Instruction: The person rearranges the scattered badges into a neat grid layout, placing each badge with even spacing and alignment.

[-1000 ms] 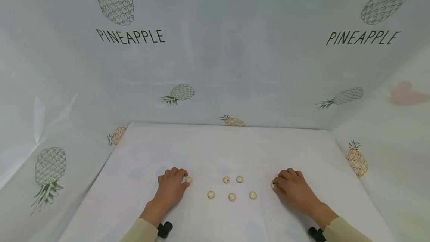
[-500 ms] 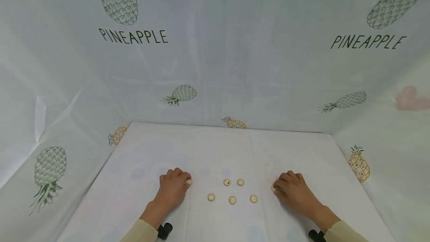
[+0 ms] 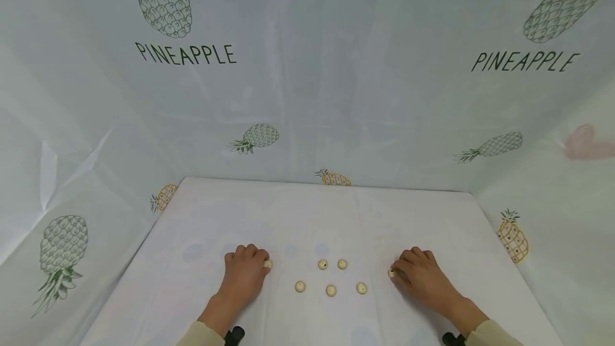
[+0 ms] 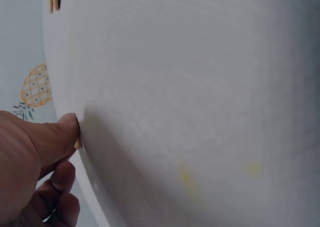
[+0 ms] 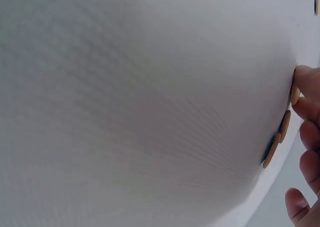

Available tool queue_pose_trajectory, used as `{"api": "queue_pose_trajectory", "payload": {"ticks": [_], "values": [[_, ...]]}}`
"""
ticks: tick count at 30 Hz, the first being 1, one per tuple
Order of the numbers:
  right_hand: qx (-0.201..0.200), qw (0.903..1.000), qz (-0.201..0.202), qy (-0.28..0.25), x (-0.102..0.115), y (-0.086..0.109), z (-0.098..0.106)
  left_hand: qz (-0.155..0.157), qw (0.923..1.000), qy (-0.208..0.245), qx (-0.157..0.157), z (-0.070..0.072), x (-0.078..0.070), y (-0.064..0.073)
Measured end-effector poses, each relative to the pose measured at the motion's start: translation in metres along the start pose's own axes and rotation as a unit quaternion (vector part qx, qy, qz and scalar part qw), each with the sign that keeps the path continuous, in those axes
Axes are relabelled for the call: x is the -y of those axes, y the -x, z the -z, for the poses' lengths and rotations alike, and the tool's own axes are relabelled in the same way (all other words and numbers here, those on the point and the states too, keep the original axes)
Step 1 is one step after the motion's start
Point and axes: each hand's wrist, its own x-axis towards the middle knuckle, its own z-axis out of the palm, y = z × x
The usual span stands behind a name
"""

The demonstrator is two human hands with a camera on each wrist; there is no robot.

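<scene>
Small round wooden discs with dark marks lie on the white-covered table (image 3: 423, 218). In the head view, my left hand (image 3: 242, 276) has its thumb and forefinger at the left disc (image 3: 268, 264). A sliver of a disc (image 4: 77, 144) shows between the pinching thumb and finger of my left hand (image 4: 45, 152) in the left wrist view. On the other side, my right hand (image 3: 423, 276) pinches another disc (image 3: 391, 272) by its edge. The right wrist view shows this disc (image 5: 295, 94) between thumb and forefinger of my right hand (image 5: 310, 117).
Between the hands lie two discs in a back row, one left (image 3: 323, 264) and one right (image 3: 342, 264), and a front row of three, its middle disc (image 3: 331, 290) nearest me. A pineapple-print sheet (image 3: 307, 84) hangs behind and around the table.
My left thumb and forefinger, spread around the left disc at first, have closed in on it. The right hand stays at its disc. The head view has tilted slightly, so the table appears lower.
</scene>
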Motion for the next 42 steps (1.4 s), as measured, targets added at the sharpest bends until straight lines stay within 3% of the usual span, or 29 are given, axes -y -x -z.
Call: {"api": "queue_pose_trajectory", "payload": {"ticks": [8, 11, 15, 19, 22, 28, 42], "values": [[-0.067, 0.9954, 0.062, 0.027, -0.005, -0.008, -0.003, -0.035, 0.9986, -0.038, -0.011, -0.006, -0.004, 0.001], [-0.063, 0.9961, 0.057, 0.022, -0.006, -0.030, 0.001, -0.035, 0.9985, -0.042, -0.011, -0.009, -0.004, 0.002], [-0.056, 0.9977, 0.037, 0.010, -0.009, -0.074, 0.000, -0.017, 0.9992, -0.035, -0.009, -0.009, -0.004, 0.004], [-0.044, 0.9984, 0.036, 0.003, -0.009, -0.111, -0.014, -0.003, 0.9997, -0.026, -0.003, -0.007, -0.006, 0.006], [-0.023, 0.9991, 0.034, 0.003, -0.007, -0.126, -0.025, 0.001, 0.9998, -0.021, -0.003, -0.006, -0.008, 0.007], [0.014, 0.9998, 0.013, -0.011, -0.004, -0.135, -0.035, 0.003, 0.9998, -0.017, -0.002, -0.008, -0.011, 0.005], [0.047, 0.9982, -0.018, -0.033, -0.008, -0.143, -0.043, 0.012, 0.9999, -0.008, -0.004, -0.010, -0.011, 0.004]]}}
